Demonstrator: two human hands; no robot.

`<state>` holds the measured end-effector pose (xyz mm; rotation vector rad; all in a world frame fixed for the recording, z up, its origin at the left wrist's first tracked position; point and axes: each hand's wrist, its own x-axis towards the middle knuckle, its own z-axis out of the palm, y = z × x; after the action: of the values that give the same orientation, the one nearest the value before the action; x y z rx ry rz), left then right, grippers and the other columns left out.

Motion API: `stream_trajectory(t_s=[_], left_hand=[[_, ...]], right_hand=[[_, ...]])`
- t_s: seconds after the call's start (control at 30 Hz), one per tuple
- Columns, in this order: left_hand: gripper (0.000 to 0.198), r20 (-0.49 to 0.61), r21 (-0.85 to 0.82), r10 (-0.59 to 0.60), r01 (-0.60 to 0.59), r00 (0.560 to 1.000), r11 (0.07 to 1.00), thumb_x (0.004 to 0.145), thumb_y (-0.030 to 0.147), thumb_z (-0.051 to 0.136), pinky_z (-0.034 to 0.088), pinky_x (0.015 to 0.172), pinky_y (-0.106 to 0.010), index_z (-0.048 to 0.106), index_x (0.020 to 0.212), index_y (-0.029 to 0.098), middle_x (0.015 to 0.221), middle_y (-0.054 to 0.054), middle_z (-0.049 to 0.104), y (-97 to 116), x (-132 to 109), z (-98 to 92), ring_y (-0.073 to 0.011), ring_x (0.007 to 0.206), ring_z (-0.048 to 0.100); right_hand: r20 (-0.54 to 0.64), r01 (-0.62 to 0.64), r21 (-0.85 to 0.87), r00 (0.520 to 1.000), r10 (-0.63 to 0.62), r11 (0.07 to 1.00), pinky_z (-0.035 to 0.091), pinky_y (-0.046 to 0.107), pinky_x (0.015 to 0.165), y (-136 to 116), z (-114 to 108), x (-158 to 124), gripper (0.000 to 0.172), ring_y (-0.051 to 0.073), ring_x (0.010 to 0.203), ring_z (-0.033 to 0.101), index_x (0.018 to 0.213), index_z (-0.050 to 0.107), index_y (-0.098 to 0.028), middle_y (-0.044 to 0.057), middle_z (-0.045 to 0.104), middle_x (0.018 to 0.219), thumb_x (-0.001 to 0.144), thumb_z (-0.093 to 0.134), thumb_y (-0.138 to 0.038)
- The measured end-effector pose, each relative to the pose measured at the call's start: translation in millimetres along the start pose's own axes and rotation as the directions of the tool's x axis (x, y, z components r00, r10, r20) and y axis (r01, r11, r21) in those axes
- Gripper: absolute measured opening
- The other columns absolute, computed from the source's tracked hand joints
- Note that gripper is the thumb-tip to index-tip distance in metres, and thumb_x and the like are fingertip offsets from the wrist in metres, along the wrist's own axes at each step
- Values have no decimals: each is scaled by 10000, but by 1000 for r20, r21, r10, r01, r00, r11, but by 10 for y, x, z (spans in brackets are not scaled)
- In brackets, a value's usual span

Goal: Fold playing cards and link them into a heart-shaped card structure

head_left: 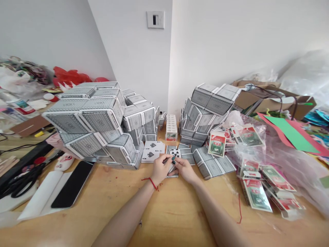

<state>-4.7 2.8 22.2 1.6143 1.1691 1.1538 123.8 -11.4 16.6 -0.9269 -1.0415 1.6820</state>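
Note:
My left hand (161, 168) and my right hand (184, 168) meet low over the table, fingertips closed around a playing card (171, 167), mostly covered by the fingers. Just beyond the fingertips shows a spade-suited card (175, 153); whether it is part of what I hold, I cannot tell. Left of it lie white spade cards (152, 151), face up. Grey-backed cards (187, 155) rest to the right of my fingers. A red string bracelet (153, 184) circles my left wrist.
Stacks of boxy folded cards rise at left (99, 116) and right (205, 116). Behind my hands stands a clear case of cards (171, 127). Card boxes (257, 195) and plastic wrap lie right; a phone (73, 184) and scissors (28, 180) left.

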Motion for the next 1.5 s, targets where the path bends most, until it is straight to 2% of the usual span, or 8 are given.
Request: stream_trajectory(t_s=[0.5, 0.63, 0.77, 0.9, 1.03, 1.27, 1.4, 1.5], left_hand=[[157, -67, -60, -40, 36, 997, 998, 741, 286, 540, 450, 686, -258, 631, 790, 168, 770, -38, 651, -23, 22, 16, -147, 731, 591], [205, -134, -229, -75, 42, 988, 972, 687, 265, 601, 454, 701, -255, 573, 861, 162, 855, -44, 622, -47, 34, 40, -149, 805, 587], [186, -161, -325, -196, 135, 967, 936, 638, 249, 636, 420, 549, -205, 538, 761, 151, 668, 18, 560, -72, 48, 51, -100, 603, 536], [152, -151, -417, -256, 173, 955, 892, 601, 219, 646, 387, 520, -193, 523, 646, 141, 588, 40, 535, -107, 74, 38, -80, 536, 490], [124, -112, -403, -233, 170, 966, 899, 600, 211, 639, 390, 538, -205, 539, 604, 138, 581, 28, 556, -169, 83, 19, -90, 542, 499], [135, -157, -323, -144, 86, 977, 942, 667, 248, 606, 417, 572, -211, 588, 732, 131, 656, -4, 578, -169, 47, 26, -109, 618, 531], [213, -228, -319, -140, 62, 963, 946, 693, 267, 594, 431, 565, -208, 581, 862, 138, 700, -8, 583, -131, 49, 6, -104, 613, 537], [207, -238, -238, -107, 49, 965, 970, 705, 276, 587, 447, 602, -223, 595, 862, 142, 744, -28, 609, -100, 42, -20, -123, 663, 562]], right_hand=[[-222, 133, -391, 947, -234, 911, 392, 231, 321, 137, 34, -12, 180, 120, 343, 498, 630, 615, -200, -23, 515, 486, 731, 539, -329], [-302, 151, -334, 918, -257, 930, 426, 259, 384, 163, -40, 37, 222, 132, 408, 515, 742, 623, -196, -2, 560, 580, 739, 521, -394], [-388, 195, -366, 857, -339, 910, 435, 264, 459, 181, -116, 67, 271, 132, 467, 507, 745, 625, -172, 11, 580, 612, 732, 526, -423], [-345, 229, -458, 844, -409, 859, 441, 274, 534, 115, -116, 46, 290, 144, 533, 525, 772, 658, -158, 34, 620, 653, 749, 514, -409], [-285, 311, -511, 818, -499, 801, 437, 331, 742, -6, -97, 16, 251, 203, 823, 575, 874, 675, -189, 68, 657, 881, 748, 537, -356], [-351, 217, -356, 871, -345, 909, 402, 234, 493, 31, -148, 49, 225, 120, 510, 509, 649, 586, -158, 3, 590, 575, 684, 608, -379], [-228, 176, -259, 944, -237, 950, 290, 179, 360, 37, -78, 33, 268, 58, 355, 366, 599, 464, -176, -69, 447, 422, 692, 610, -380], [-93, 112, -202, 987, -133, 973, 314, 174, 333, 17, -6, 0, 247, 61, 328, 398, 680, 487, -174, -72, 471, 434, 695, 605, -391]])
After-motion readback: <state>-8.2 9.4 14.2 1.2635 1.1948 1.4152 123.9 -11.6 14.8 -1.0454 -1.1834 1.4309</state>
